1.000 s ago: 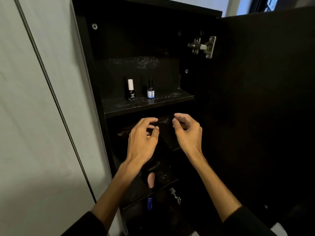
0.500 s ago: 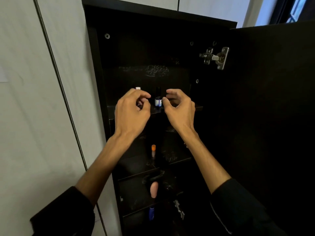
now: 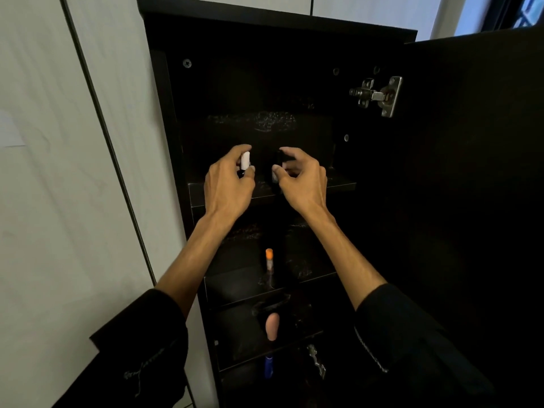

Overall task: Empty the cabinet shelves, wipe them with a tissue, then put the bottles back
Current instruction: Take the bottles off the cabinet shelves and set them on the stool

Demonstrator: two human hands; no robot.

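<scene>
No writing is legible. On the top shelf [image 3: 338, 184], the left hand [image 3: 228, 187] pinches the white-capped bottle [image 3: 245, 161]; the right hand [image 3: 303, 182] curls its grip around the dark-capped bottle [image 3: 278, 160].

The cabinet [image 3: 294, 83] is black inside and out, with pale dusty smudges on its back panel and shelves. A silver metal hinge [image 3: 379, 95] sits at the upper right. The bottle [image 3: 245, 160] in the left hand [image 3: 228, 187] has a white cap. Lower down stand a tube with an orange cap [image 3: 269, 254], a pink object [image 3: 272, 325] and a blue one [image 3: 268, 366]. Both sleeves [image 3: 412, 348] are black. The wall [image 3: 59, 201] to the left is off-white.
</scene>
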